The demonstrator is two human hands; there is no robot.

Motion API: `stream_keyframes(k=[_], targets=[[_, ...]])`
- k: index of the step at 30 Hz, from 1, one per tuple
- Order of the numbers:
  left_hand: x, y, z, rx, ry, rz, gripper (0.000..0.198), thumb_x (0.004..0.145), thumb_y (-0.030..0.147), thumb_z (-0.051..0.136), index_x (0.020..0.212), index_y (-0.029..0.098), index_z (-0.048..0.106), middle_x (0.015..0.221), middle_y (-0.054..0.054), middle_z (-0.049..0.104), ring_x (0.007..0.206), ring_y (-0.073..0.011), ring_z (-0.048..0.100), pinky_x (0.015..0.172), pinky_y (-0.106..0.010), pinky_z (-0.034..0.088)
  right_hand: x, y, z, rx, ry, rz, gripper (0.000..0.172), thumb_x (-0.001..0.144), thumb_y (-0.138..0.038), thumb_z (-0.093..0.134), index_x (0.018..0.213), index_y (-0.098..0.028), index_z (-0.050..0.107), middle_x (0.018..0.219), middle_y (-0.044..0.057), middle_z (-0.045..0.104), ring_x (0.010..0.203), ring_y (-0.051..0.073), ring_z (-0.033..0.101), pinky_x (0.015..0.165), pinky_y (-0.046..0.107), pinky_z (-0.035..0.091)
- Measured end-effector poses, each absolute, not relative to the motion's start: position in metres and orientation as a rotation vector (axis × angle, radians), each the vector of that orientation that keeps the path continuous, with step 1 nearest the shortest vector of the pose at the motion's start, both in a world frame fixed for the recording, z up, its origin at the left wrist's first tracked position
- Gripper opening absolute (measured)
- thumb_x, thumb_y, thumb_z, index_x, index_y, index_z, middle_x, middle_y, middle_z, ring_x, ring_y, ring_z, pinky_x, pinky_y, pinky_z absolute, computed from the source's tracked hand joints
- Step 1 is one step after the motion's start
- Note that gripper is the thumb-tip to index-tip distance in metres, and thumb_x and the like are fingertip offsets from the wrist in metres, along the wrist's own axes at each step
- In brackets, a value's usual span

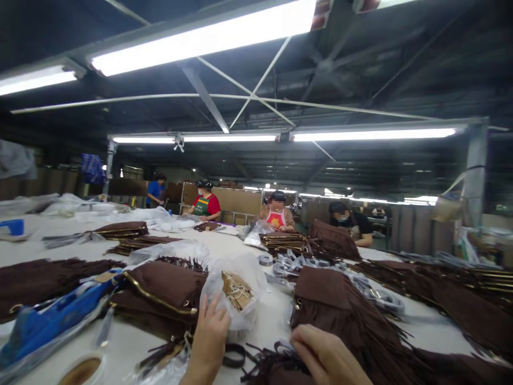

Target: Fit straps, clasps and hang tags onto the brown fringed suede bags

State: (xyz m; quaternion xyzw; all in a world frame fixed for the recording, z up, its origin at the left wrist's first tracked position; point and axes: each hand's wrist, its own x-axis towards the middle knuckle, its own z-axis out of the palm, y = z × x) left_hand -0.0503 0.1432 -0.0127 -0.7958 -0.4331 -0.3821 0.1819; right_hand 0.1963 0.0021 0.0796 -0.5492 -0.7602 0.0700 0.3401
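Left hand (209,334) right at near-left edge of one clear plastic bag (243,319), fingers loosely spread; tan tags (236,290) with white strings bunched inside, too jumbled to count. Right hand (326,350) curled, fingers close together, can't tell if pinching anything. One black loop (234,355) between hands. Left of plastic: one gold-zipped brown bag (168,289); right: one fringed brown bag (320,289). White worktop (276,315) underneath. Across it, three people (276,216).
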Motion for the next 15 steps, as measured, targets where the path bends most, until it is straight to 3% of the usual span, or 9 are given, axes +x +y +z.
stream_keyframes(k=[5,7,10,15], targets=[[-0.049,0.152,-0.045,-2.207,-1.06,-1.211,0.027,0.08,0.0,0.047,0.069,0.019,0.062,0.075,-0.003,0.065,0.118,-0.0273,0.055,0.119,-0.055,0.013,0.144,0.109,0.097,-1.597,-1.9,0.234,0.021,0.088,-0.025,0.051,0.076,-0.02,0.066,0.089,0.009,0.071,0.095,0.025,0.065,0.085,0.034,0.044],[-0.052,0.152,-0.044,-2.244,-1.037,-1.136,0.026,0.082,0.001,0.047,0.071,0.02,0.062,0.075,-0.002,0.063,0.118,-0.0267,0.055,0.12,-0.053,0.01,0.131,0.143,0.084,-1.689,-1.833,0.322,0.014,0.084,-0.023,0.057,0.075,-0.018,0.065,0.075,0.009,0.07,0.082,0.025,0.068,0.077,0.035,0.048],[-0.056,0.152,-0.041,-2.305,-1.041,-1.026,0.027,0.083,0.002,0.045,0.076,0.021,0.062,0.077,-0.002,0.063,0.119,-0.0263,0.054,0.12,-0.054,0.011,0.121,0.17,0.058,-1.781,-1.721,0.529,0.004,0.072,-0.015,0.065,0.073,-0.017,0.062,0.046,-0.002,0.056,0.047,0.02,0.062,0.055,0.032,0.049],[-0.05,0.161,-0.053,-2.248,-1.06,-1.094,0.026,0.08,0.003,0.047,0.071,0.022,0.062,0.071,-0.002,0.062,0.112,-0.0255,0.058,0.12,-0.055,0.011,0.132,0.18,0.047,-1.617,-1.564,0.747,0.014,0.064,-0.012,0.068,0.064,-0.019,0.056,0.043,-0.007,0.052,0.045,0.015,0.057,0.052,0.026,0.046]])
